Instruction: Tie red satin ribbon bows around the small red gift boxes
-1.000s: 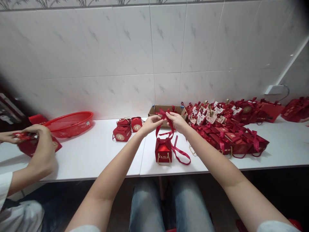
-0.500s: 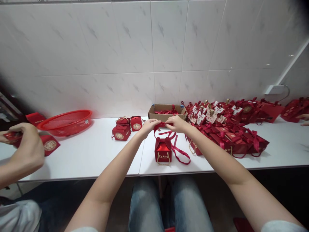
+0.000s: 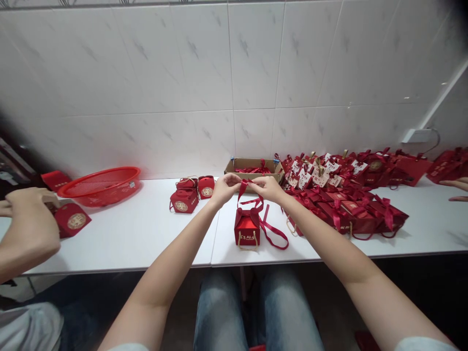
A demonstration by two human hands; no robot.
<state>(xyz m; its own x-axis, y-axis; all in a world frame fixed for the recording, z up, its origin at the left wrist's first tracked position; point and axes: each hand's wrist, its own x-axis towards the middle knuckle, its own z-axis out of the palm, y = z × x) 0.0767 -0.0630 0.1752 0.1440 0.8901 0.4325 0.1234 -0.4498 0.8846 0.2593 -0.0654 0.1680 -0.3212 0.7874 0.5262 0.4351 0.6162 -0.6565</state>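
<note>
Right hand (image 3: 269, 188) has uncurled slightly; it and left hand (image 3: 224, 189) pinch ribbon (image 3: 243, 185) above box (image 3: 247, 233).

1. Wall (image 3: 164, 73): pale glossy tiles, grey veining; patterned border (image 3: 91, 3) along the top edge.
2. Right side: white box (image 3: 416, 136) with cable (image 3: 437, 138), near the foot of a slanting pale strip (image 3: 443, 95).
3. Table (image 3: 127, 234): white top, seam visible, against the wall.
4. Floor (image 3: 183, 317): dark, detail indistinct.

It looks like a small packing workroom: white tables (image 3: 146, 234) line a tiled wall (image 3: 164, 73), with a small red box (image 3: 247, 233) before the seated person, heaped ribboned boxes (image 3: 341, 212), a ribbon-filled carton (image 3: 230, 168), and co-workers' hands (image 3: 31, 209) at both sides.
</note>
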